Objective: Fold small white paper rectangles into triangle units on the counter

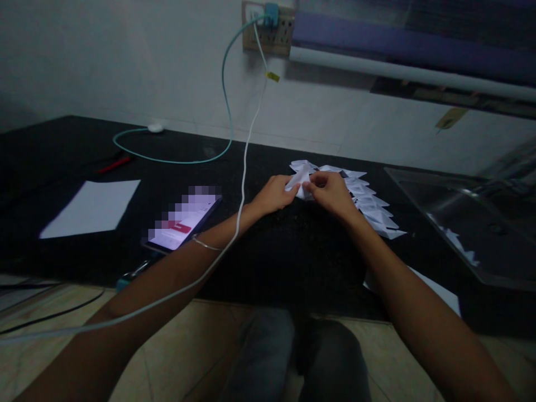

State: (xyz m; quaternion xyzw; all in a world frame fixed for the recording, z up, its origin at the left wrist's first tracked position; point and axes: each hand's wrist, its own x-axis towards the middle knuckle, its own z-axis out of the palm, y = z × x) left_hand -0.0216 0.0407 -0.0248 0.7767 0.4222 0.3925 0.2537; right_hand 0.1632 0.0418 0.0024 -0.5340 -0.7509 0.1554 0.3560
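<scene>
Between both hands, above the dark worktop, is a folded piece of white paper (300,187). My left hand (274,194) is closed on its left side, the thumb pressed against the fold. From the right, my right hand (330,191) pinches the same paper with thumb and fingertips. Just behind and to the right of my hands lie several pointed folded paper pieces (371,204), overlapping in a curved row. My right hand hides part of that row.
The black worktop (268,268) bears a white sheet (94,209) and a lit phone (184,218) on the left. Another sheet (438,287) lies under my right forearm. A white cable (245,167) crosses my left arm from the wall socket (268,30). A sink (481,229) is at right.
</scene>
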